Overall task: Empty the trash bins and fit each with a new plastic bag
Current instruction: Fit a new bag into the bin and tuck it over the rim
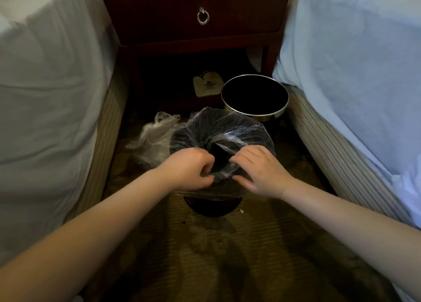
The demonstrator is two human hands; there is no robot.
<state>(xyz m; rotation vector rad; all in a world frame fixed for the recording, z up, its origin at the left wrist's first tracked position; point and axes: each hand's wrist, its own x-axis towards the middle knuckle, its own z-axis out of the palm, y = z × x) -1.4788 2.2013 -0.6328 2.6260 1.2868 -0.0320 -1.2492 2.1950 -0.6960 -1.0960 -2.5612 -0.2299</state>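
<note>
bagging step on the near bin (214, 208), by the look of it. a clear plastic bag (227, 126) is already draped over its mouth, and the film folds out over the rim on the far and right sides. the left hand (193, 167) has its fingers curled in, pinching the bag's near edge. the right hand (257, 169) pinches the same edge just beside it, thumb under and fingers over.

next move is probably to pull that near edge out and down over the rim so the whole lip sits even. the film is thin, so it wants a gentle tug and not a yank.

the far bin (257, 116), the one with the shiny rim, sits just beyond and right with no bag in it, so it looks like the next one up. a crumpled bag (152, 137) lies on the carpet (227, 256), touching the near bin's left side.

room is tight: left bed (45, 73) and right bed (353, 62) close in the sides, and the nightstand (196, 12) blocks the far end. only the near side of the carpet is open.
</note>
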